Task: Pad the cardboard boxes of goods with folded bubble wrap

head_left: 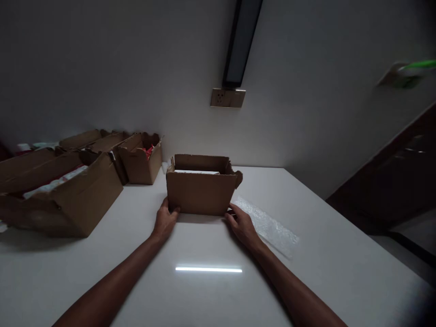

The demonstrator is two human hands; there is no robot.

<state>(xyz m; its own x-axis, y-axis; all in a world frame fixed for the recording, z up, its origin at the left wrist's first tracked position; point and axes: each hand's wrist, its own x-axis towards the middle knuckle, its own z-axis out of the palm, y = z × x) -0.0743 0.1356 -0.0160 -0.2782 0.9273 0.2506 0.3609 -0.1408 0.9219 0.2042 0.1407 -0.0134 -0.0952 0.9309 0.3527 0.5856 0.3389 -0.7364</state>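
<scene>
An open-topped cardboard box stands upright on the white table, straight ahead of me. Something white and flat shows just inside its front wall; the rest of the contents is hidden. My left hand is closed on the box's lower left corner, thumb at the front face and fingers along the side. At the lower right corner, my right hand grips it the same way, its fingertips partly behind the box. A strip of bubble wrap lies flat beside my right hand.
Several more open cardboard boxes stand at the left, one large box nearest and a smaller box with red contents by the wall. A wall socket sits above the white table, whose right edge slants away.
</scene>
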